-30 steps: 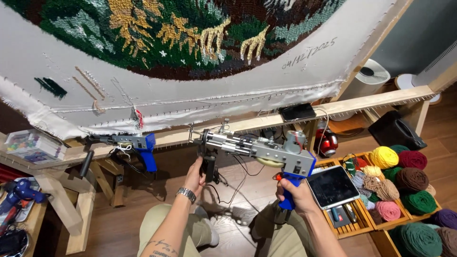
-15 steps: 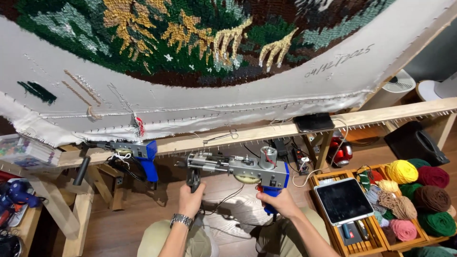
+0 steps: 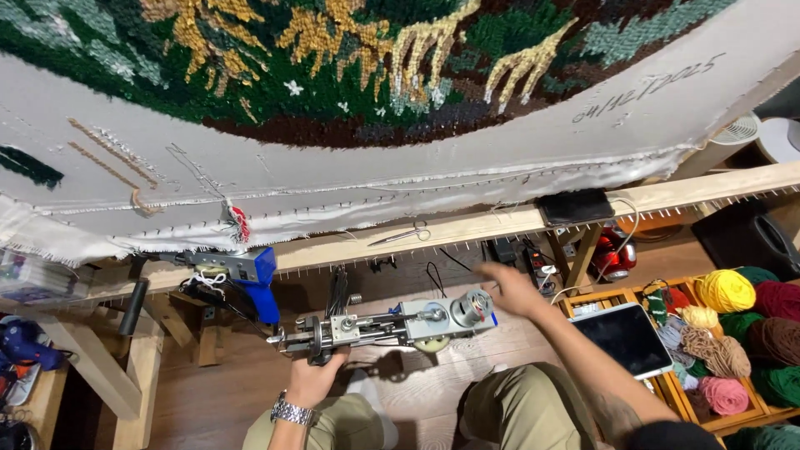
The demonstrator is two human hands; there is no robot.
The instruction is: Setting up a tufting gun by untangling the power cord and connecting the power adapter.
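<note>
I have the tufting gun (image 3: pixel 392 325) lying sideways in front of my knees, below the wooden frame rail (image 3: pixel 467 229). My left hand (image 3: pixel 317 377) is clamped from below around the gun's dark front grip, needle end pointing to the left; a metal wristwatch (image 3: pixel 292 412) sits on that wrist. My right hand (image 3: pixel 510 289) is off the gun, fingers spread and empty, hovering just beside the round motor at the gun's rear end and a little above it. I cannot tell whether a fingertip touches the motor housing.

Just left of the gun and higher, a second tufting gun (image 3: pixel 242 271) with a blue handle hangs under the rail. A pair of scissors (image 3: pixel 404 235) lies on the rail above my gun, and a black flat device (image 3: pixel 575 207) rests on the rail farther right. Above the rail stretches the white backing cloth (image 3: pixel 350 171), pinned along its lower edge, carrying a tufted rug (image 3: pixel 400 67) in dark green, brown, gold and pale green.

To my right, a wooden crate (image 3: pixel 600 298) holds a tablet (image 3: pixel 623 339) with a dark screen, and beside it yarn balls (image 3: pixel 733 333) in yellow, maroon, brown, pink and green. A red round object (image 3: pixel 615 254) sits on the wooden floor (image 3: pixel 225 400) behind the crate. At the far left edge, a blue tool (image 3: pixel 25 346) rests on a low surface.
</note>
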